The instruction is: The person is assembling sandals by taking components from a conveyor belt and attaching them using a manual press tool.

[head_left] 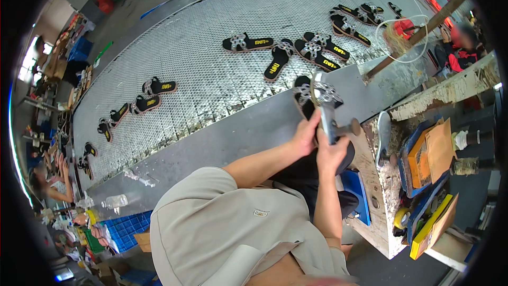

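Note:
My left hand (305, 135) and my right hand (332, 154) are raised together at the near edge of a metal mesh conveyor (211, 63). The left hand grips a black sandal with silver woven straps (303, 97). Right beside it, the right hand closes on a grey sole-shaped piece (328, 122) that carries another silver strap (326, 92) at its top. A brown round knob (353, 127) sticks out beside the right hand. The two pieces touch each other.
Several matching black sandals (279, 61) lie scattered along the conveyor. A stained workbench (381, 196) to my right holds a white sole (384, 133), orange and yellow boxes (429, 153) and a tape roll (401, 217). A co-worker in red (456, 53) sits at the far right; other people work at the left.

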Demonstrator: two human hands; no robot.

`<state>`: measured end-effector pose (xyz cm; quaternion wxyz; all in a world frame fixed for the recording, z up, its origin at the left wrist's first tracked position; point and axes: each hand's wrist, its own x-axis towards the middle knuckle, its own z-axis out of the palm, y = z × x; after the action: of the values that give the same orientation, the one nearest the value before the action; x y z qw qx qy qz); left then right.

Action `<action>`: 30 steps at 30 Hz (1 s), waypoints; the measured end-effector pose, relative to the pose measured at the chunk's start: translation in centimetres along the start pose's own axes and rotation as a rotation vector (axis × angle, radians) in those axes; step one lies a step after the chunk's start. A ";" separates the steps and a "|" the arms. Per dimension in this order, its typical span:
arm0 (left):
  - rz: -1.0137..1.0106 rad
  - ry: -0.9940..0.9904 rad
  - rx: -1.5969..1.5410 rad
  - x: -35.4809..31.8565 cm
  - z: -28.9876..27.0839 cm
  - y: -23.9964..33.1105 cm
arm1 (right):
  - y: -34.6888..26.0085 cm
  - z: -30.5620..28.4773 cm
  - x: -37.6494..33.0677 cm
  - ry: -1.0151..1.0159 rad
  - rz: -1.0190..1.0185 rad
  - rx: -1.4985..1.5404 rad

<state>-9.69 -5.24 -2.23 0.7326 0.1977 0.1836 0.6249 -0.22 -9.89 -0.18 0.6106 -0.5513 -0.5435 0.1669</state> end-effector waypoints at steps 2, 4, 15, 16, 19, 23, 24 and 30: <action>0.129 0.065 0.057 -0.6 -2.0 3.3 | -2.3 1.8 -0.6 -0.131 0.034 0.116; 0.249 0.008 -0.115 -0.6 -4.5 8.1 | -3.6 2.4 -1.6 -0.312 -0.009 0.210; 0.830 0.899 -0.009 -1.4 -17.1 21.8 | -0.6 0.4 -4.7 -0.539 0.028 0.149; 0.804 0.774 -0.017 -1.5 -14.9 20.1 | -0.8 0.1 -4.3 -0.532 0.044 0.165; 0.561 0.414 0.011 -0.2 -11.5 14.1 | -1.0 -0.5 -4.0 -0.482 0.025 0.195; 0.261 0.280 0.101 1.3 -3.7 7.0 | -1.2 -0.6 -2.9 -0.408 0.018 0.083; 0.237 0.283 0.151 1.9 -3.5 5.3 | -1.0 -0.4 -2.6 -0.353 -0.037 0.055; 0.012 -0.191 0.203 2.6 1.6 0.2 | 1.6 -0.8 2.1 -0.083 -0.120 0.003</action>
<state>-8.65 -2.69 -0.83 0.7191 0.3303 0.1741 0.5861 1.81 -8.00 -0.35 0.5974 -0.5093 -0.6002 0.1534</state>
